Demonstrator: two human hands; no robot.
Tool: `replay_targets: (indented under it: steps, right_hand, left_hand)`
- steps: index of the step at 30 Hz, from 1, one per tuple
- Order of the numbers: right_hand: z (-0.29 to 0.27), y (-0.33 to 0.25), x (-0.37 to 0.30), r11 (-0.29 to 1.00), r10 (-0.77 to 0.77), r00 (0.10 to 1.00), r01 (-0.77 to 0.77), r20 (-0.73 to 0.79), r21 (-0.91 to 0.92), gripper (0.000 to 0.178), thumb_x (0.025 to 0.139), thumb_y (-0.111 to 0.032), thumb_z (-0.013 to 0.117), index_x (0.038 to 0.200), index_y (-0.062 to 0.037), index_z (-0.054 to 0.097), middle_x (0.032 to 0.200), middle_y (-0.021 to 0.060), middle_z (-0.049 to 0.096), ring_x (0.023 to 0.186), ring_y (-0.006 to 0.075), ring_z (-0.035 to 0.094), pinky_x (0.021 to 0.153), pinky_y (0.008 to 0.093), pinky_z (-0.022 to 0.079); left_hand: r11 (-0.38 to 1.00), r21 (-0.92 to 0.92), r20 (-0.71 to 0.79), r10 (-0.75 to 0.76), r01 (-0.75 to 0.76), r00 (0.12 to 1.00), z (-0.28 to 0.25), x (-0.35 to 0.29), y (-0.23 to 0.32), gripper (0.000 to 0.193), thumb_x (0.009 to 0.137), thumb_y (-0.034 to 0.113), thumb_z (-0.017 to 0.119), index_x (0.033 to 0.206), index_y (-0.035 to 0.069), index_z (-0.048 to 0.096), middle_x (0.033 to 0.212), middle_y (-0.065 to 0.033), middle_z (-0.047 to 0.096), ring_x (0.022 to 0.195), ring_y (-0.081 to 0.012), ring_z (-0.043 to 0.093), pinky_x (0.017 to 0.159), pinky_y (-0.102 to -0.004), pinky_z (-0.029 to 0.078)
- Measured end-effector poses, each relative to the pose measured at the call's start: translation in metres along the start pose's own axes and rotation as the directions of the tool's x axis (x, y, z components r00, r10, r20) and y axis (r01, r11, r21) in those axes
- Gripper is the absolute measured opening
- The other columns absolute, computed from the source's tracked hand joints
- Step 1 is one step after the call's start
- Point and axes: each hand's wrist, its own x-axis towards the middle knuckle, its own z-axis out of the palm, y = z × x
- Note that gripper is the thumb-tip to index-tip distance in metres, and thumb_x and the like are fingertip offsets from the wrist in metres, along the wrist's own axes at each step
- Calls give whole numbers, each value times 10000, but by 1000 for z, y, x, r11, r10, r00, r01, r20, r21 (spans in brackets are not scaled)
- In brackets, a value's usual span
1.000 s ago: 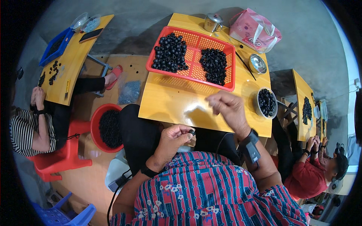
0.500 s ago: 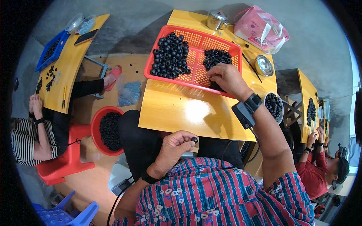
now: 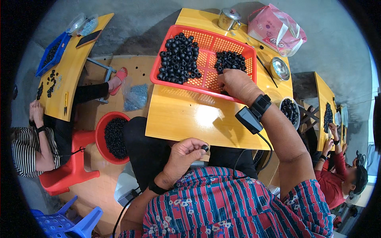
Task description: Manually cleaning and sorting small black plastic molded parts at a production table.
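Observation:
Just off the table's near edge, my left hand (image 3: pixel 183 158) pinches a small black ring-shaped part (image 3: pixel 204 147) between thumb and fingertips. My right hand (image 3: pixel 239 85) reaches over the near right side of a red plastic basket (image 3: pixel 204 92). Its fingers are bent inward beside a smaller pile of black parts (image 3: pixel 230 60); the fingertips are mostly hidden, so what they hold does not show. A larger pile of rounded, hollow black parts (image 3: pixel 178 59) fills the basket's left side. The basket sits on a yellow table (image 3: pixel 178 115).
On the table are a lidded metal mug (image 3: pixel 229 19), a pink bag (image 3: pixel 274 31), a metal bowl (image 3: pixel 279 68) and a dark rod (image 3: pixel 266 70). A tub of black parts (image 3: pixel 289 111) is by my right forearm; a red tub (image 3: pixel 100 131) stands left. People work at both side tables.
My right hand has shifted slightly left within the basket and turned, its back now covering more of the fingers. My left hand keeps its pinch on the black part.

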Motion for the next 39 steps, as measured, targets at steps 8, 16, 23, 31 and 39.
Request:
replay_targets:
  steps: [8,16,23,31,39]
  right_hand:
    - [-1,2,-1,997,-8,1000,7,-13,-82,95,704,-52,593,789,-80,625,807,131,623,806,320,613,694,416,501]
    - [-3,-1,8,992,3,1000,1,26,-128,85,696,-89,589,769,-97,631,802,125,636,792,314,618,666,419,497]
    - [7,23,-4,993,-85,992,93,-94,77,149,695,-59,546,790,-63,662,792,181,625,796,338,613,713,412,493]
    - [-15,-22,-59,194,133,956,235,-263,952,95,866,-60,559,952,-29,580,843,-19,554,752,77,525,711,245,476]
    - [21,-97,-113,-427,-40,992,92,-120,900,167,890,-114,560,1017,-6,561,772,-8,522,701,80,525,724,261,502]
  left_hand:
    - [999,-34,2,17,-17,1000,3,-3,-1,149,852,11,581,1001,6,580,850,-18,594,773,-73,574,704,-211,489]
    - [1000,-13,-40,9,-9,999,5,-8,-2,165,855,16,575,1019,10,581,853,-24,597,773,-79,575,714,-215,487]
    - [997,-24,-20,67,-67,998,6,-12,-8,189,858,24,581,1044,-7,599,869,-22,613,775,-69,577,700,-205,487]
    - [993,-33,-59,114,-116,992,6,-14,-6,173,860,44,576,1030,16,576,825,-23,600,746,-80,572,698,-226,486]
    - [973,-107,-70,199,-205,978,9,-18,-7,194,870,80,582,1051,13,563,842,-25,588,732,-97,570,686,-228,470]
